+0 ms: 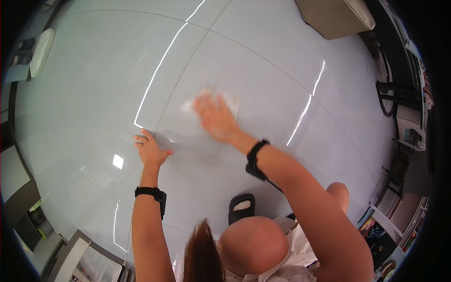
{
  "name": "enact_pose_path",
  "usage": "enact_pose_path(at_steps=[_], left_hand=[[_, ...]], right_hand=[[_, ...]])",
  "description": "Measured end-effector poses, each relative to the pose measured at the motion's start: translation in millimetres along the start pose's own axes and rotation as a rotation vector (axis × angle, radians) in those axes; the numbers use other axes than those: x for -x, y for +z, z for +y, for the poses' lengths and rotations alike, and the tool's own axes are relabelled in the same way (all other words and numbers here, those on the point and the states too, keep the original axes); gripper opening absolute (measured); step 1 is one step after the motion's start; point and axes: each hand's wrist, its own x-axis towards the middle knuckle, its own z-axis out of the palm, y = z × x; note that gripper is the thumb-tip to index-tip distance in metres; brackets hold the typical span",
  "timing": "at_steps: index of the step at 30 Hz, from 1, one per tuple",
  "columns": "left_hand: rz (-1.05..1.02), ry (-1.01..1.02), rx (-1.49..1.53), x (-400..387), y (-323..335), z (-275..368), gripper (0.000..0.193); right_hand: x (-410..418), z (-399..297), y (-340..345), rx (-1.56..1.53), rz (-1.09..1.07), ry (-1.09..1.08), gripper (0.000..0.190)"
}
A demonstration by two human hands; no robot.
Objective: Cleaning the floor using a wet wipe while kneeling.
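Note:
My right hand (pixel 215 116) is pressed flat over a white cloth or wipe (pixel 231 102) on the glossy tiled floor (pixel 197 169); the hand is blurred and hides most of the cloth. To the left, my left hand (pixel 149 148) rests on the same floor with its fingers spread and nothing in it. Each wrist wears a black band with a small dark device. A dark slipper (pixel 242 208) on my foot shows just beyond my bent knee.
A beige box-shaped piece (pixel 334 21) stands at the upper right. Dark chair parts (pixel 387 98) and a shelf with books (pixel 380 225) line the right side. Cabinets with pale panels (pixel 14 169) edge the left, and a glass-fronted cabinet (pixel 95 264) stands at lower left.

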Motion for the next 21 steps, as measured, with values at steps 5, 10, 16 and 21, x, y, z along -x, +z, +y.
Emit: enact_pose_path(at_steps=[5,10,16,21], left_hand=[[-0.003,-0.014,-0.017,1,-2,1,0.130],[-0.034,-0.007,-0.035,-2,-9,13,0.130],[-0.033,-0.026,-0.062,0,-7,3,0.130],[-0.066,-0.026,-0.039,2,-16,13,0.129]], right_hand=[[62,-6,-6,-0.283,-0.144,-0.358,0.057],[11,12,-17,-0.094,0.060,0.052,0.059],[37,-1,-22,-0.162,0.014,0.051,0.060],[16,6,-20,-0.108,0.051,0.120,0.062]])
